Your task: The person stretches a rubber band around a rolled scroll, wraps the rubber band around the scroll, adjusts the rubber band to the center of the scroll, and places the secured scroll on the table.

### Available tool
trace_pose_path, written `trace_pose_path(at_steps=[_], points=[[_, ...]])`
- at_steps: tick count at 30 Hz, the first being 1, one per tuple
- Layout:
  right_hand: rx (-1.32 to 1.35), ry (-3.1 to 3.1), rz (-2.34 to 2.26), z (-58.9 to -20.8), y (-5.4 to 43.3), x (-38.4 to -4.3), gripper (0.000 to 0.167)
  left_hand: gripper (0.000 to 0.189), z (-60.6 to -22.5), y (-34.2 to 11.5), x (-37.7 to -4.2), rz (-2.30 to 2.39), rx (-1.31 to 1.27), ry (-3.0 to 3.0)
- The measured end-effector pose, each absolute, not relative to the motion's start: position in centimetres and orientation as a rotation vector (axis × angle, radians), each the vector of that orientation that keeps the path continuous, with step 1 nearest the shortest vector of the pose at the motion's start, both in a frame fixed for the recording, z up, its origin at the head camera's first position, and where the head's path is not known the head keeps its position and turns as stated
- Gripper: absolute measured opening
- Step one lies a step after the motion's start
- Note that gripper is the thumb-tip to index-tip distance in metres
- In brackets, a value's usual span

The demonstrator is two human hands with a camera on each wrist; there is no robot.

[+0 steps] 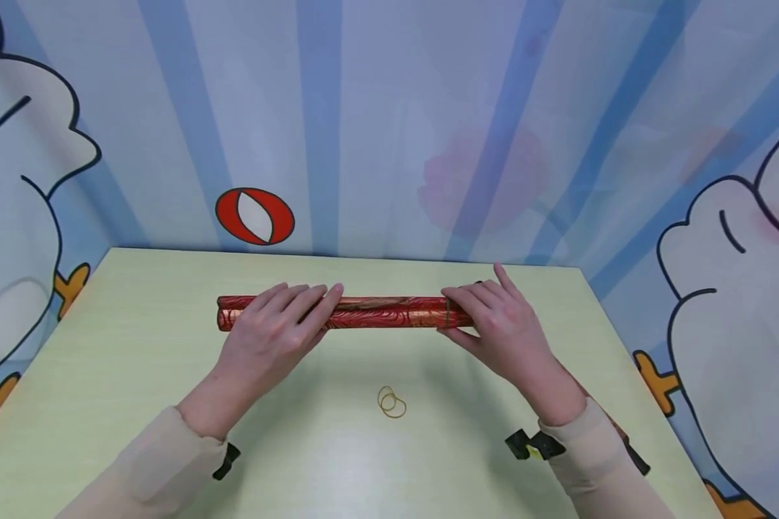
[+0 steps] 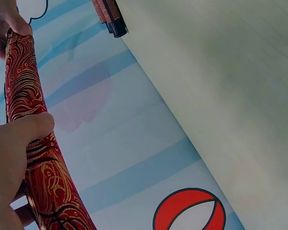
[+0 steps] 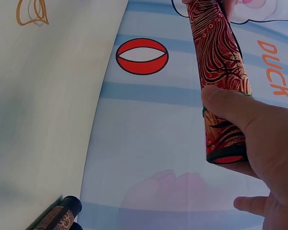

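A long red roll (image 1: 389,313) with gold and black swirls is held level above the table, looking like two tubes side by side. My left hand (image 1: 275,324) grips it near its left end, fingers over the top and thumb (image 2: 38,125) across the near face. Near the other end my right hand (image 1: 503,324) holds it between thumb (image 3: 225,103) and fingers, the little finger sticking out. A thin green band (image 1: 448,313) circles the roll beside the right fingertips. The right end (image 3: 228,159) shows a black rim around a red face. Part of the roll is hidden under both hands.
Loose yellowish rubber bands (image 1: 392,402) lie on the pale table (image 1: 363,468) below the roll. Partly hidden behind my right forearm is another patterned, black-ended double roll (image 1: 636,458). A printed backdrop (image 1: 376,144) stands along the table's back and sides.
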State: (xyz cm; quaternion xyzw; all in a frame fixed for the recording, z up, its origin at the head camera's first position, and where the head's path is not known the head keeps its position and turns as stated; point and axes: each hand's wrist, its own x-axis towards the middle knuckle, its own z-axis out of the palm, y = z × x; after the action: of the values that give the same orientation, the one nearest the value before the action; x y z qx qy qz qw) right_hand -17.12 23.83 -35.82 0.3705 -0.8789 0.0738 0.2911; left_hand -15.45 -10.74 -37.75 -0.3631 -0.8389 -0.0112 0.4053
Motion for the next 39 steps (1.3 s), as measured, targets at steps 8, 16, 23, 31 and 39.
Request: trace_pose_path(at_steps=[8,16,23,31,39], points=[[0.981,-2.331,0.174,-35.8,24.0,-16.9,0.058,0.065,-37.5,-10.7,-15.2,-0.020,-0.933,-2.145],[1.035,-2.313,0.219,-35.9,22.9,-17.1,0.054,0.061,-36.9,-10.5,-14.8,-0.006,-0.922,-2.204],[1.009,-2.335,0.173,-35.8,23.3,-17.0,0.062,0.061,-36.6,-10.4,-14.8,-0.033,-0.921,-2.251],[0.981,-2.380,0.111,-35.7,22.9,-17.4,0.058,0.060,-36.5,-10.3,-14.9,-0.068,-0.927,-2.264],[1.025,-2.350,0.114,-36.1,22.4,-17.5,0.056,0.058,-36.3,-10.4,-14.9,-0.057,-0.925,-2.283]])
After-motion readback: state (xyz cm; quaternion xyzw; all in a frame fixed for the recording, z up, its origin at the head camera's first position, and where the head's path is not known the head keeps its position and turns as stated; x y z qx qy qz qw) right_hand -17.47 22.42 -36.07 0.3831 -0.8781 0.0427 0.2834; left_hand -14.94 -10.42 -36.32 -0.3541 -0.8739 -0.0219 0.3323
